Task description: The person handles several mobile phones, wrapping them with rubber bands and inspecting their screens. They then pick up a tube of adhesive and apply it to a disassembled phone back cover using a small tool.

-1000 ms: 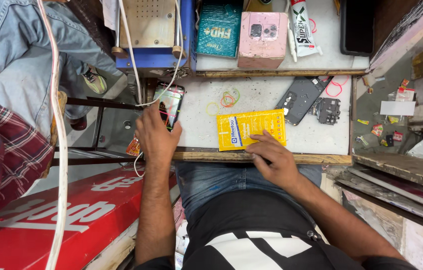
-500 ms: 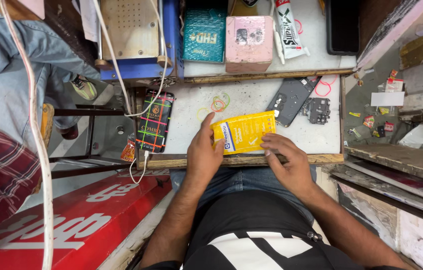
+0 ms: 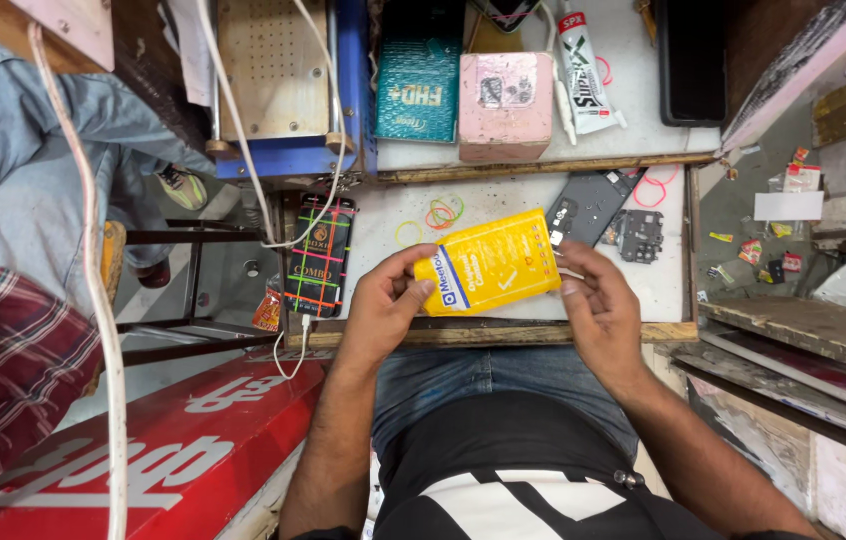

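Observation:
A flat yellow packet with a blue end is held up over the white worktop between both hands. My left hand grips its left, blue end with thumb and fingers. My right hand holds the right end with its fingertips. A phone with a black, colour-striped back lies at the worktop's left edge, a white cable plugged into its near end. A dark opened phone body and a small circuit part lie just beyond my right hand.
Loose rubber bands lie behind the packet. On a raised shelf stand a teal box, a pink box, a white glue tube and a black slab. A person in denim sits at the left. A red board lies low left.
My left hand set the striped phone down at the left edge and came over to the yellow packet. Both hands lifted the packet off the worktop.

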